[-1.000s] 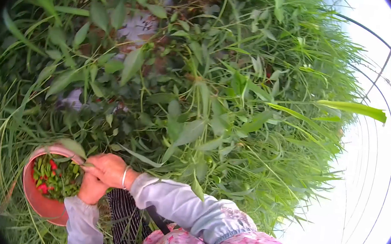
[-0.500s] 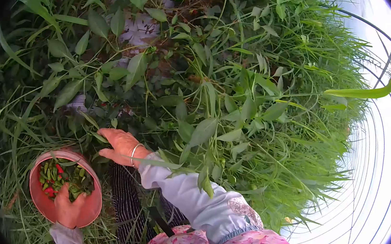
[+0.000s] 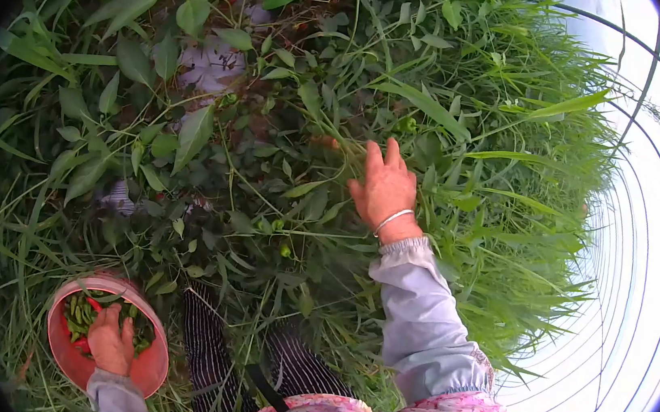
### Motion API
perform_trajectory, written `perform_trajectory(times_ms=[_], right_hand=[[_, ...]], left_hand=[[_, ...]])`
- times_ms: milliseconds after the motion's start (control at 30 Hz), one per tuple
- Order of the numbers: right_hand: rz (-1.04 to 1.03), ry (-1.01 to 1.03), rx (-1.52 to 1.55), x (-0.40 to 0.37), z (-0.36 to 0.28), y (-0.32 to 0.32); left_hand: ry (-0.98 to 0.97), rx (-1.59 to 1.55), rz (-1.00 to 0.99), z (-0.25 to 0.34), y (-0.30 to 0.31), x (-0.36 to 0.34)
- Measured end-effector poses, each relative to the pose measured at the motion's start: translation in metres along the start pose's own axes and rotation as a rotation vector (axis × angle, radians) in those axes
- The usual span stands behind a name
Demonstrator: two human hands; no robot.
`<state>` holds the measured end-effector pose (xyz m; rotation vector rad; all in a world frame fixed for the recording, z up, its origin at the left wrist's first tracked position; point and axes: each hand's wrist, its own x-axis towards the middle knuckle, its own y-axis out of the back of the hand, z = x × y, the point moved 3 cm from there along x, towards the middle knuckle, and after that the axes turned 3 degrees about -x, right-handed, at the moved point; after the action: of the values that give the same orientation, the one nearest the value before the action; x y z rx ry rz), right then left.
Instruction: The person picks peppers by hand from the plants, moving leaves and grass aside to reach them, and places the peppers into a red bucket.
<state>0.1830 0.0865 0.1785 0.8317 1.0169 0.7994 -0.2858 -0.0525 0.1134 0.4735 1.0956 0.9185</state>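
My left hand (image 3: pixel 111 344) is inside a pink-red bucket (image 3: pixel 154 367) at the lower left, its fingers stretched over a heap of green and red chili peppers (image 3: pixel 77 314). Whether a pepper lies under the palm is hidden. My right hand (image 3: pixel 387 186), with a silver bangle at the wrist, reaches up among the pepper plants (image 3: pixel 300 186), palm down and fingers apart. Leaves and thin stems lie around its fingertips, and nothing shows in its grasp. Small green peppers (image 3: pixel 284 250) hang on the plants to its lower left.
Tall grass (image 3: pixel 525 204) grows thickly on the right, mixed with the plants. My legs in dark striped trousers (image 3: pixel 208 347) stand right of the bucket. Pale sheeting (image 3: pixel 211 66) shows through gaps in the leaves. Curved hoops (image 3: pixel 652 80) stand against the bright right side.
My right hand has moved up and to the right, from the leaves above the bucket to plants nearer the grass. My left hand stays in the bucket, shifted slightly.
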Motion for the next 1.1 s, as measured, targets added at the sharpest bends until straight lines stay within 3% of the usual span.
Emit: perform_trajectory(times_ms=[67,133,267,400,467,500,567,667,700,733,800,867,933,1000,1100], right_hand=[[-0.197,0.031,0.094,-0.013,0.016,-0.020],[-0.169,0.124,0.181,-0.042,0.009,-0.032],[-0.226,0.080,0.450,-0.084,-0.024,-0.068],[-0.043,0.097,0.712,-0.105,-0.052,-0.089],[-0.251,0.093,0.793,-0.108,-0.065,-0.082],[-0.093,0.128,0.787,-0.112,-0.072,-0.093],[-0.138,0.152,0.795,-0.115,-0.080,-0.104],[-0.155,0.323,0.624,-0.121,-0.071,-0.095],[-0.295,0.342,0.633,-0.122,-0.057,-0.070],[-0.438,0.362,0.643,-0.124,-0.043,-0.046],[-0.285,0.329,0.976,-0.121,-0.007,-0.003],[-0.117,0.159,1.434,-0.101,0.021,0.009],[0.068,-0.090,1.570,-0.067,0.039,0.009],[0.178,-0.077,0.984,-0.034,0.056,-0.037],[-0.376,-0.102,0.690,-0.036,0.050,-0.103]], left_hand=[[-0.066,-0.019,0.005,0.037,0.006,0.021],[-0.191,-0.169,0.009,0.081,0.008,0.048],[-0.545,-0.355,0.017,0.204,0.011,0.099],[-0.895,-0.551,-0.065,0.300,-0.033,0.136],[-0.800,-0.526,-0.233,0.331,-0.061,0.154],[-0.817,-0.459,-0.151,0.342,-0.076,0.164],[-0.846,-0.324,0.025,0.356,-0.104,0.181],[-0.832,0.090,-0.306,0.362,-0.142,0.186],[-0.765,0.099,-0.406,0.360,-0.158,0.188],[-0.791,0.069,-0.352,0.356,-0.157,0.185],[-0.856,0.003,-0.238,0.349,-0.154,0.176],[-0.881,0.011,-0.219,0.343,-0.153,0.168],[-0.914,0.010,-0.190,0.342,-0.149,0.163],[-0.916,0.133,-0.178,0.344,-0.150,0.159],[-0.960,0.300,-0.097,0.333,-0.160,0.156]])
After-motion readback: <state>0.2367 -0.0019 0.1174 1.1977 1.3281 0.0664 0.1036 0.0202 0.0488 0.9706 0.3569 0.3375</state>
